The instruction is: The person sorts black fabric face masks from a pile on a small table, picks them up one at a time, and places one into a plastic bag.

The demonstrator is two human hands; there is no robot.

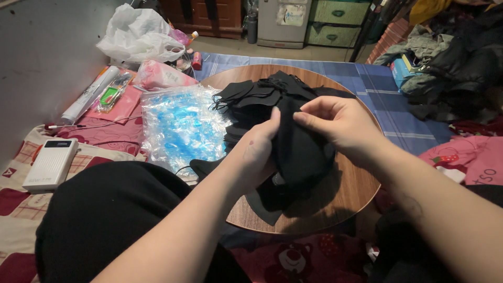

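Observation:
My left hand [255, 154] and my right hand [339, 126] both grip one black fabric face mask [304, 152], held just above a round wooden tabletop [351, 196]. The left thumb presses the mask's upper edge, and the right fingers pinch that same edge from the other side. Behind the held mask lies a pile of black masks [262, 97] with thin ear loops, spread over the far half of the tabletop. More black masks lie under my hands near the table's front edge.
A clear bag of blue-and-white packets [181, 126] lies left of the table. A white power bank [51, 163] rests on a checked blanket. A white plastic bag [139, 34], a pink pouch [160, 76] and dark clothes [456, 68] surround the spot.

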